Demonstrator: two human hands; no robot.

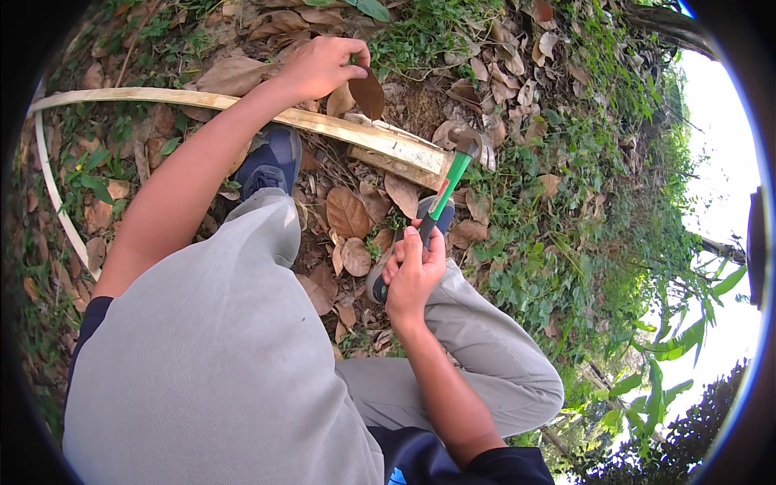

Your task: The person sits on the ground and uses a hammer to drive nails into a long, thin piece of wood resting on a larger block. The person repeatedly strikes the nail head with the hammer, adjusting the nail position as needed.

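Far left: thin pale curved strip (50, 182) lying among dry leaves. Next, long pale wooden slat (242, 105) stretched across the leaf-littered ground (525, 162), passing above the blue-grey shoe (271, 162). Left hand (319, 66) reached beyond the slat, fingertips pinched together on a dry brown leaf (368, 93) hanging just over the wood. Further right, right hand (414, 275) clamped around the black grip of a green-handled hammer (449, 182), steel head resting at the slat's right end.
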